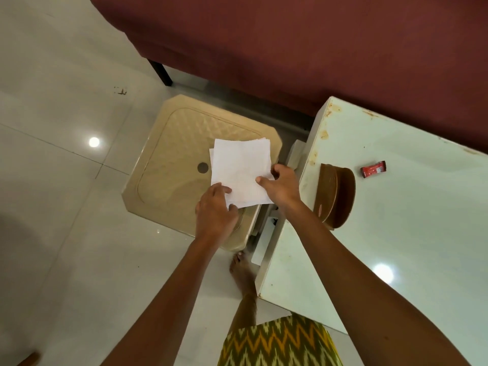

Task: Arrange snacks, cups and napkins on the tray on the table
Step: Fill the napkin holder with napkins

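Beside a maroon sofa, on a glossy pale tiled floor, stand one beige plastic stool and one pale surface with rust-stained edges. On the surface lie one brown tray near its left edge and one red snack packet, apart from it. One stack of white napkins — several sheets, the number unclear — is held above the stool, left of the surface. The left grip pinches the stack's near left corner; the right grip pinches its right edge, thumb on top. One bare foot shows on the floor between stool and surface.
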{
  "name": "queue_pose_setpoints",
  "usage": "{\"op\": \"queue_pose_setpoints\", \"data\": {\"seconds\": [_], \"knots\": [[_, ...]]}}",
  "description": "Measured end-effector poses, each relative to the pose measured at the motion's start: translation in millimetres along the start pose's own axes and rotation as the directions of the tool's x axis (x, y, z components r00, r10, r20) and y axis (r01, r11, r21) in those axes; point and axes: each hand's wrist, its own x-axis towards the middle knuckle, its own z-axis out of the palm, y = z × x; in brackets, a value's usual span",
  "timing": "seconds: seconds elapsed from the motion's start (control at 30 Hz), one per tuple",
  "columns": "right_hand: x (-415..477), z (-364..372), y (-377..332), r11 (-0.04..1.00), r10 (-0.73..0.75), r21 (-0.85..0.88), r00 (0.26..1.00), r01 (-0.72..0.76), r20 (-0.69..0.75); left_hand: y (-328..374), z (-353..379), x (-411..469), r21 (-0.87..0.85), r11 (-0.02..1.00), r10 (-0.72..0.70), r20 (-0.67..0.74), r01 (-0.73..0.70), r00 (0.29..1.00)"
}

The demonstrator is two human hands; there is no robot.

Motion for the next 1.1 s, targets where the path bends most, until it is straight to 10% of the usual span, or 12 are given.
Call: {"op": "queue_pose_setpoints", "data": {"seconds": [0.2,0.43,1.1], "knots": [[-25.7,-25.9,2.4,0.985,-0.078,0.148,0.995,0.085,-0.054,11.1,-15.8,11.2,-0.410,0.893,-0.223,-0.044,0.186,0.974],[-51.8,-57.5,14.5,0.927,0.012,0.374,1.000,-0.002,-0.024,21.0,-26.8,16.6,-0.714,0.453,-0.219,0.491,0.534,0.843],[-65.4,-91.3,30.5,0.859,0.006,0.509,0.995,-0.057,0.101,40.1,-27.0,2.4,-0.694,0.547,-0.143,0.473,0.468,0.869]]}}
